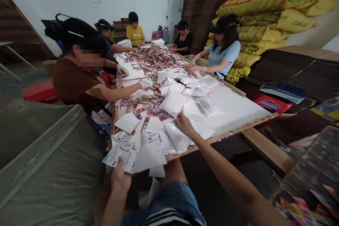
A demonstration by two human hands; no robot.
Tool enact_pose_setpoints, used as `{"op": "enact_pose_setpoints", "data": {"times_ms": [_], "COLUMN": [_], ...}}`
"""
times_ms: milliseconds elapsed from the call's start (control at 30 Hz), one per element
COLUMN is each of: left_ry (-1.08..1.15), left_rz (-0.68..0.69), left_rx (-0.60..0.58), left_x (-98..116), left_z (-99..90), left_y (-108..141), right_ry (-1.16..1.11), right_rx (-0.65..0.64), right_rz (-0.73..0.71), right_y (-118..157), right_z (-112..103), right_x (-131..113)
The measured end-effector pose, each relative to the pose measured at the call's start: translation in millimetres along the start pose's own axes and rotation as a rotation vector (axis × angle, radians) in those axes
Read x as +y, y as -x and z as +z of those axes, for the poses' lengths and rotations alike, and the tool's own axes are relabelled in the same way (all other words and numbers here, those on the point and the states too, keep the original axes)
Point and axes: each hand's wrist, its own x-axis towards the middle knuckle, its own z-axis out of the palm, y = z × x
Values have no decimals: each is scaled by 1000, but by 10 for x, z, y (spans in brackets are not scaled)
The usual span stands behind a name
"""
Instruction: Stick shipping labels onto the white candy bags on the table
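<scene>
The table (233, 107) stretches out ahead of both hands, its bare white part to the right of the right hand (183, 123), with a heap of small packets (157, 58) well beyond that hand. Just past its fingers lies a plump white bag (172, 102), one near corner at the fingertips, while more filled bags (178, 137) crowd in below the grip, toward the body; a light hold at the corner, drawing the bag clear of its neighbours before turning it, would probably spare the thin film. The left hand (120, 174), nearer the body, pinches a fan of printed labels (120, 157) with the thumb on top; a flat, loose fan should let single sheets slide out uncreased, and the lone label (153, 137) between the two hands needs care near the table's edge. The right fingers curl close together, but I cannot tell whether they pinch the bag, the purple bit (182, 109) showing at their tips, or merely rest there. The table's far end is partly lost behind the heap, the left fingers are hidden beneath the labels, and the fine print above the thumb is too small to read.
</scene>
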Motion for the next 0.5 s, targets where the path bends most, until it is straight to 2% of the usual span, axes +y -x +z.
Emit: {"op": "enact_pose_setpoints", "data": {"times_ms": [67,133,200,267,333,400,433,500], "left_ry": [-43,-95,-144,-203,-292,-414,-482,-612], "left_rz": [28,42,43,26,40,90,120,162], "left_rx": [2,-14,-15,-3,-25,-109,-163,-253], "left_x": [-18,-41,-63,-86,-116,-157,-178,-209], "left_z": [14,48,97,159,218,255,261,253], "left_y": [76,163,249,333,413,483,513,563], "right_ry": [192,275,364,408,412,325,224,-56], "right_rx": [-46,-44,-104,-167,-144,-66,-45,-102], "right_rz": [10,-87,-206,-234,-156,-73,-61,-125], "right_y": [49,198,350,444,496,565,621,771], "right_z": [273,512,662,723,712,651,608,516], "right_x": [258,446,565,599,515,296,146,-182]}}
